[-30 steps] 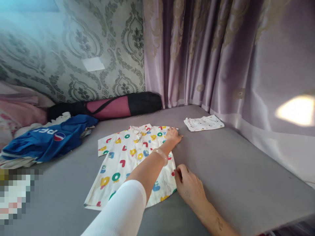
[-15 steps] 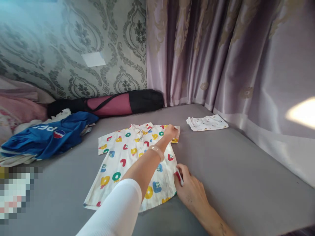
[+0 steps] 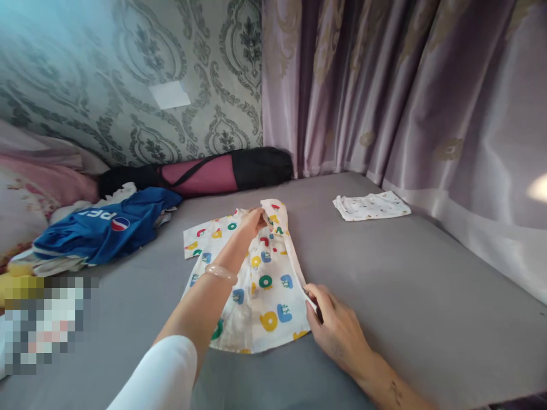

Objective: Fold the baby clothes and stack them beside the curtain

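A small white short-sleeved shirt (image 3: 265,302) with colourful letter prints lies on the grey sheet, its left sleeve spread flat. My left hand (image 3: 255,221), wearing a pale bangle, is closed on the shirt's right sleeve near the collar, where the cloth lifts and bends inward. Part of the shirt's left half is hidden beneath my left forearm. At the shirt's lower right side, my right hand (image 3: 337,327) pinches the edge between thumb and fingers.
A folded white printed cloth (image 3: 371,206) lies at the back right, near the curtain (image 3: 342,85). A maroon and black long bag (image 3: 205,175) rests along the wall. To the left are a rumpled blue garment (image 3: 111,225) and pink bedding (image 3: 43,176).
My left hand has drawn the right sleeve inward toward the collar, so the right side is folding over. My right hand still pinches the side edge. The view has shifted slightly.
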